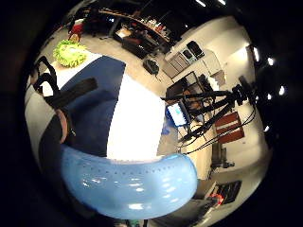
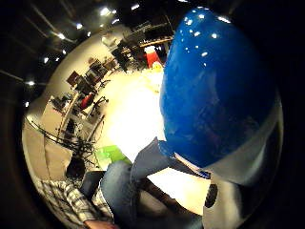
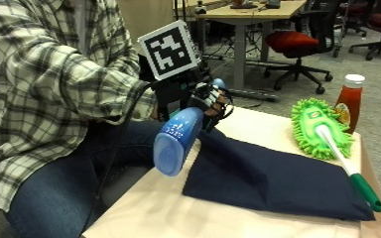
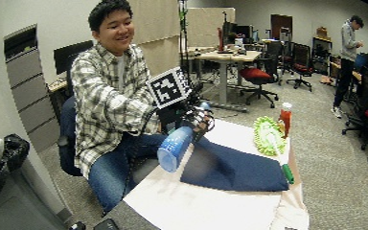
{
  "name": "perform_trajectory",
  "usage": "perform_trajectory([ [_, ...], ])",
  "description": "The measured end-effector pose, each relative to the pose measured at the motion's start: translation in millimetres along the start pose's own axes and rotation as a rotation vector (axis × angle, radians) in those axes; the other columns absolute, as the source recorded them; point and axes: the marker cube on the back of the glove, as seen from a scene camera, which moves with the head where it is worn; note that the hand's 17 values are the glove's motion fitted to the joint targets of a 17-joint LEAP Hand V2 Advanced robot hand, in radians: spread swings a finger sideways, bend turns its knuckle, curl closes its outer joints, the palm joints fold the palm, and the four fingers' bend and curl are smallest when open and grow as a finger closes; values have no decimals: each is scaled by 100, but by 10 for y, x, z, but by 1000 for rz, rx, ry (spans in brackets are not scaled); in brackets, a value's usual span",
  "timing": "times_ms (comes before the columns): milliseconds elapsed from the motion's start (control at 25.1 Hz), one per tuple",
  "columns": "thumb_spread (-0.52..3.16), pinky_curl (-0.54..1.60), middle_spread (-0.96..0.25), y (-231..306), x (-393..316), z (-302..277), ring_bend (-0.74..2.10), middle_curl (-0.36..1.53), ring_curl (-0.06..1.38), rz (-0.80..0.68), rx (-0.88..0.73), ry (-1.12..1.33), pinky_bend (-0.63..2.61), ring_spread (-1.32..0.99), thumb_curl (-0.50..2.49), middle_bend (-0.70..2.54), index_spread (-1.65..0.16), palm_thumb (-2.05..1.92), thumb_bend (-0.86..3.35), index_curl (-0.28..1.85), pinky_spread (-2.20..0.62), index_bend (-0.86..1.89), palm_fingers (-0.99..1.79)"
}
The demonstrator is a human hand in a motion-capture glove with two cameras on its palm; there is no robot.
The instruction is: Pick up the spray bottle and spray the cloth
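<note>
You're holding the light-blue plastic spray bottle (image 3: 177, 140) in your black-gloved right hand (image 3: 208, 103), grip wrapping its neck, bottle tilting base-outward above the desk (image 3: 152, 208) beside the dark navy folded cloth (image 3: 270, 179). Risk: nozzle's hidden behind your fingers, so spray could be missing the cloth or hitting the green microfibre mop (image 3: 319, 128). Can't tell the bottle's fill level; red ketchup bottle w/ white cap (image 3: 349, 103) is looking mostly full.

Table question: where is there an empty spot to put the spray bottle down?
The table is bare in front of the dark blue cloth, along the near edge. A smaller bare patch lies behind the cloth, beside the green duster. The far corner is crowded by the duster and ketchup bottle. The hand holds the spray bottle.
</note>
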Motion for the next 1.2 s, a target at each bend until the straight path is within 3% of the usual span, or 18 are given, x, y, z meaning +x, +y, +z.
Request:
perform_trajectory([
  [319,9,47,-16,70,-236,111,66,53,48,-106,-45,75,42,-21,79,65,-26,109,-3,62,-19,28,134],
  [558,8,48,-16,111,-172,143,66,53,48,-88,-40,99,42,-21,79,65,-27,109,-3,62,-19,28,134],
  [1197,8,48,-16,143,44,-71,66,53,48,335,72,-520,42,-21,80,64,-27,109,-3,63,-19,27,134],
])
